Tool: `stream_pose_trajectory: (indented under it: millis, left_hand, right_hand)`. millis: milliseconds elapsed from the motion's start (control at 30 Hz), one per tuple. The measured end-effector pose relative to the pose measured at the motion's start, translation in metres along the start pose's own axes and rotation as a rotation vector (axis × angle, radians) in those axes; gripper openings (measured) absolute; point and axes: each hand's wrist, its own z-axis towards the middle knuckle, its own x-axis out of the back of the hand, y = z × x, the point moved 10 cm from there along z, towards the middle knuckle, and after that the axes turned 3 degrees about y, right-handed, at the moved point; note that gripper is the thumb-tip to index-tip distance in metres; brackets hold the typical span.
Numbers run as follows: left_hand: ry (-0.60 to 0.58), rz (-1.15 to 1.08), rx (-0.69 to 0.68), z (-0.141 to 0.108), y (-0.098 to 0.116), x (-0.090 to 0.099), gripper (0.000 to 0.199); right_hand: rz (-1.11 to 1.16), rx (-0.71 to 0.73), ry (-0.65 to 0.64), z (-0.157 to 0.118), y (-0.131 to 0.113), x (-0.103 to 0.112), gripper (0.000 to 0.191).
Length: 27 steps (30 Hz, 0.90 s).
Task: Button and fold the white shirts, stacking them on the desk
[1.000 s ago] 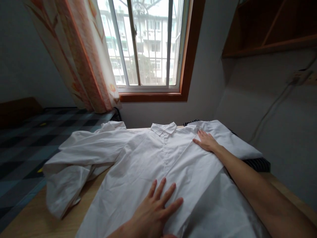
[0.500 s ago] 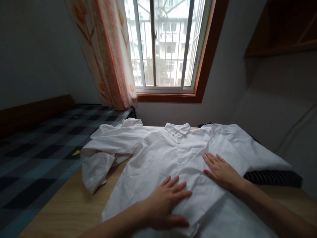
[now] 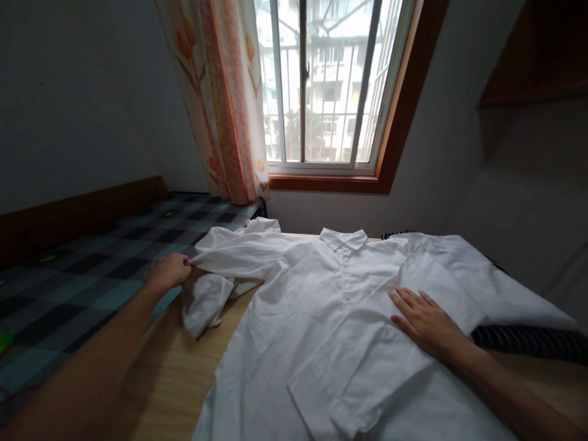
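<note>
A white button-up shirt (image 3: pixel 294 318) lies spread out, collar at the far end and both sleeves out to the sides. At its left, the rumpled sleeve has its edge pinched in my left hand (image 3: pixel 169 271), which is closed on the fabric. My right hand (image 3: pixel 425 321) rests flat on the shirt's right front, fingers stretched out. Near the bottom of the view the right sleeve's cuff lies folded over the shirt's body.
Under the shirt is a light wooden table (image 3: pixel 156 367). A bed with a checked cover (image 3: pixel 92 288) adjoins on the left. Dark striped cloth (image 3: pixel 528 343) sticks out beneath the right side. A window (image 3: pixel 331 92) with a floral curtain (image 3: pixel 225 122) stands behind.
My left hand has moved from the shirt's lower front out to the left sleeve and taken hold of its edge. My right hand stays on the shirt. The view has shifted slightly left.
</note>
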Motion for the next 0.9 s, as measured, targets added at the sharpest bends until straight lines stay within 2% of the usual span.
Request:
stream_pose_trajectory:
  millis: [67, 100, 167, 233, 267, 300, 333, 367, 400, 433, 500, 567, 600, 633, 700, 800, 833, 900]
  left_hand:
    - [0.009, 0.131, 0.165, -0.003, -0.006, 0.005, 0.037]
    - [0.059, 0.171, 0.189, -0.003, 0.003, 0.015, 0.038]
    - [0.265, 0.178, 0.143, -0.004, 0.04, 0.046, 0.039]
    - [0.467, 0.219, 0.007, -0.011, 0.097, 0.074, 0.032]
    - [0.538, 0.252, -0.159, -0.019, 0.135, 0.081, 0.031]
    - [0.563, 0.295, -0.382, -0.031, 0.177, 0.078, 0.03]
    - [0.54, 0.341, -0.598, -0.046, 0.214, 0.067, 0.028]
    - [0.508, 0.363, -0.801, -0.067, 0.243, 0.052, 0.025]
    - [0.404, 0.378, -1.01, -0.089, 0.265, 0.028, 0.025]
    - [0.26, 0.375, -1.207, -0.114, 0.278, 0.001, 0.027]
    - [-0.048, 0.344, -1.432, -0.156, 0.278, -0.05, 0.034]
    - [-0.299, 0.322, -1.435, -0.175, 0.259, -0.089, 0.041]
    - [-0.369, 0.318, -1.385, -0.177, 0.248, -0.103, 0.041]
    - [-0.392, 0.318, -1.326, -0.173, 0.238, -0.112, 0.037]
    - [-0.325, 0.331, -1.221, -0.158, 0.224, -0.118, 0.03]
    - [-0.149, 0.357, -1.09, -0.127, 0.214, -0.11, 0.039]
    - [-0.123, 0.356, -1.048, -0.117, 0.211, -0.108, 0.046]
    - [-0.135, 0.342, -0.984, -0.101, 0.205, -0.109, 0.062]
  right_hand:
    - [-0.009, -0.007, 0.003, 0.0, 0.0, 0.002, 0.058]
    - [-0.01, -0.009, 0.005, 0.0, -0.001, 0.003, 0.057]
    - [-0.007, -0.012, 0.006, -0.001, -0.002, 0.005, 0.056]
    - [0.0, -0.015, 0.003, 0.0, -0.002, 0.006, 0.056]
    - [0.008, -0.019, 0.001, 0.0, -0.003, 0.006, 0.056]
    - [0.021, -0.024, -0.002, 0.0, -0.002, 0.007, 0.056]
    - [0.042, -0.034, -0.005, 0.0, -0.002, 0.007, 0.056]
    - [0.073, -0.048, -0.008, 0.001, -0.001, 0.007, 0.055]
    - [0.12, -0.066, -0.013, 0.001, 0.001, 0.008, 0.055]
    - [0.189, -0.09, -0.02, 0.001, 0.003, 0.008, 0.054]
    - [0.402, -0.167, -0.032, 0.0, 0.007, 0.009, 0.056]
    - [0.716, -0.252, -0.047, -0.002, 0.009, 0.011, 0.064]
    - [0.889, -0.293, -0.065, -0.004, 0.007, 0.011, 0.07]
    - [1.053, -0.326, -0.088, -0.005, 0.003, 0.012, 0.076]
    - [1.275, -0.358, -0.102, -0.006, -0.007, 0.019, 0.083]
    - [1.235, -0.282, -0.011, -0.002, -0.017, 0.045, 0.084]
    - [1.174, -0.251, 0.032, 0.001, -0.019, 0.054, 0.076]
    - [1.09, -0.255, 0.113, 0.007, -0.013, 0.068, 0.046]
